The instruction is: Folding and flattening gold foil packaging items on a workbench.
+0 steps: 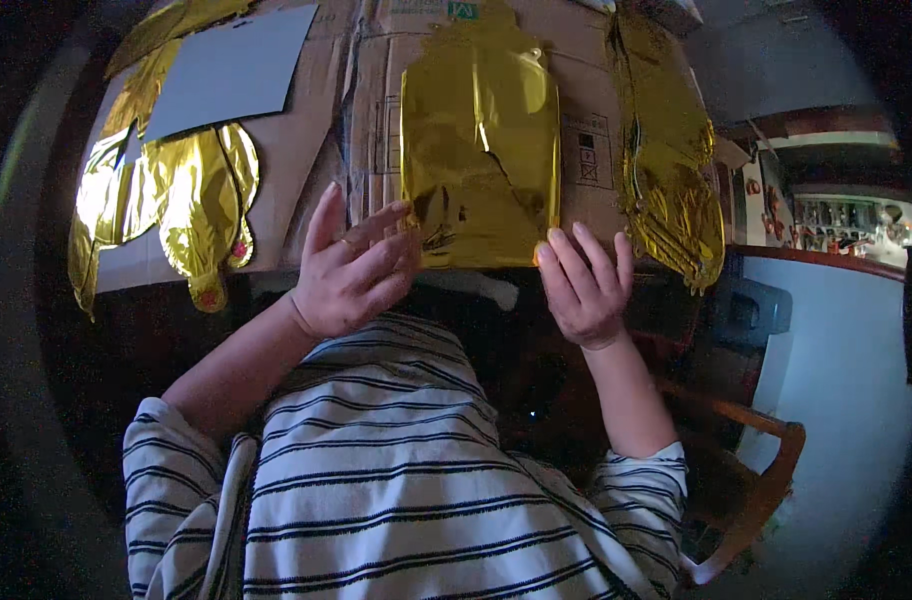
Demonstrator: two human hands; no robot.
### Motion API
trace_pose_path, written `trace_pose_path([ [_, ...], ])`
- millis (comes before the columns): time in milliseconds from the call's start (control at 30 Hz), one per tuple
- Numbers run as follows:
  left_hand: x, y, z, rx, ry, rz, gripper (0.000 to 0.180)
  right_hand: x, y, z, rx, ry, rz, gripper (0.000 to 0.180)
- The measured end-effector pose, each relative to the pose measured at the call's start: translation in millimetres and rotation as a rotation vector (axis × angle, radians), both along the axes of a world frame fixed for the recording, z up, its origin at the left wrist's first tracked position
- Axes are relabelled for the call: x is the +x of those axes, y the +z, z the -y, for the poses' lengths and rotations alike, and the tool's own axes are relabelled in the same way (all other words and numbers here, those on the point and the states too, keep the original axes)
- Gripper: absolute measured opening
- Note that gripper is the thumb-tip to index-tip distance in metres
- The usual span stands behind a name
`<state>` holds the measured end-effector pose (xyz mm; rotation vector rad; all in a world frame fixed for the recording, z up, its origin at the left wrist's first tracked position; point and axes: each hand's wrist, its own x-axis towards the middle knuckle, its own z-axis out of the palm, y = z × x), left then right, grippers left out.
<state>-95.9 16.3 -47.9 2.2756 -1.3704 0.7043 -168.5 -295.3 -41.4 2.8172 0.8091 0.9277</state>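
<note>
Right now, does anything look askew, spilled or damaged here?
Slightly untidy: the pale sheet lies slanted across the left foil pieces, and their lower ends poke past the near edge of the cardboard. The middle gold foil lies straight, no spill shows, and glare makes damage hard to judge.

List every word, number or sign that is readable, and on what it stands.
Cardboard, top: pale-lettered green square mark, not copied; print beside it blurred.
Cardboard, right of the middle gold foil: boxed column of dark symbols; text line above too small to read.
</note>
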Motion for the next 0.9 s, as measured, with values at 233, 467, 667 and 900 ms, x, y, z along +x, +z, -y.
trace_pose_path([
  [233,-3.7,-4.4,-5.3,-0.039,-0.016,0.017,0.021,-2.7,-4.4,2.9,0.053,0.077,-0.005,0.013],
  [467,15.4,26.6,-5.1,-0.131,-0.155,-0.137,0.020,8.7,31.8,6.1,0.216,0.223,-0.139,0.008],
  [667,129.8,138.4,28.8,-0.075,-0.171,0.068,0.017,87.3,126.2,35.8,0.082,0.122,0.147,0.020],
  [900,143.8,84.9,-21.5,-0.354,-0.384,-0.382,0.033,84.9,119.4,28.2,-0.183,0.271,0.263,0.019],
])
